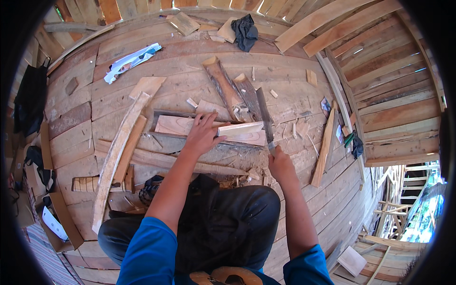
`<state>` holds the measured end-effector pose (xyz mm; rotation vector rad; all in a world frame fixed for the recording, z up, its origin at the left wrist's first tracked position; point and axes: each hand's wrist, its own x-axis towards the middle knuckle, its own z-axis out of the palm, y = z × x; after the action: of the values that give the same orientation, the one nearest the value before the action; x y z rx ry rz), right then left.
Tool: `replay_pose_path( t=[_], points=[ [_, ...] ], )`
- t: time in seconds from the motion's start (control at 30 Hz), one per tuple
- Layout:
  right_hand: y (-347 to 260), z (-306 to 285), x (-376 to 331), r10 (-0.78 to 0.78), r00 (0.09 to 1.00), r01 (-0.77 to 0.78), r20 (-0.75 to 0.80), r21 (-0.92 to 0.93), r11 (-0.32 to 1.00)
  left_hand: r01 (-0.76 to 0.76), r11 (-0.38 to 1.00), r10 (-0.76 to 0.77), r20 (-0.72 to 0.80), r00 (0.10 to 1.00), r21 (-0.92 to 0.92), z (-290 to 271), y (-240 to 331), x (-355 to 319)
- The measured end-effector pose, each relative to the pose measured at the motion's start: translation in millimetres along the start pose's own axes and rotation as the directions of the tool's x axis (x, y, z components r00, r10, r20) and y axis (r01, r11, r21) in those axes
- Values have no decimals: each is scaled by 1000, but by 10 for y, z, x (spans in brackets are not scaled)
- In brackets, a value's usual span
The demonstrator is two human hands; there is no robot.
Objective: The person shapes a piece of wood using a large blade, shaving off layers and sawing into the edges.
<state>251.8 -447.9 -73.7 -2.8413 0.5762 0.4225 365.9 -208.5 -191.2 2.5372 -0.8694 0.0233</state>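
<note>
My right hand (281,162) is closed round the handle of a dark-bladed machete (264,111), its blade pointing away from me. Beside that blade lies the right end of a short pale wood piece (242,128). My left hand (203,133) grips the other end, thumb on the near side and fingers over the top. Underneath is a flat reddish plank (173,125), which rests across darker wood on the floor. Just beyond, two bark-edged wood pieces (225,88) lie with their near ends close to the blade.
Wood chips (301,128) litter the plank floor around the work. Long boards (118,142) lie at my left, and another narrow board (325,147) at my right. A white plastic wrapper (132,61) and a black cloth (245,32) lie farther off. Cardboard boxes (64,223) stand far left.
</note>
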Motion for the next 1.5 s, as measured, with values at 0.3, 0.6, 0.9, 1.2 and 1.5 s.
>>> replay_pose_path(
  t=[0.3, 0.6, 0.9, 1.2, 1.5],
  points=[
    [-44, -64, 8, -25, 999, 29, 48, -72, 997, -23, 1000, 23, -34, 999, -8, 35, -9, -4],
    [64, 84, -94, 11, 998, -6, 66, -71, 997, -35, 996, 27, -95, 995, -83, 29, 15, -57],
    [-24, -28, -37, -6, 999, 8, 50, -43, 999, 38, 979, -59, -104, 993, -198, 78, -11, -13],
    [2, 44, -186, 22, 999, -22, 41, 6, 1000, 32, 953, -63, -93, 994, -301, -27, -5, 18],
    [40, 73, -223, 29, 999, -31, 35, 50, 998, -44, 989, 41, -20, 999, -139, -250, 405, 256]
  ],
)
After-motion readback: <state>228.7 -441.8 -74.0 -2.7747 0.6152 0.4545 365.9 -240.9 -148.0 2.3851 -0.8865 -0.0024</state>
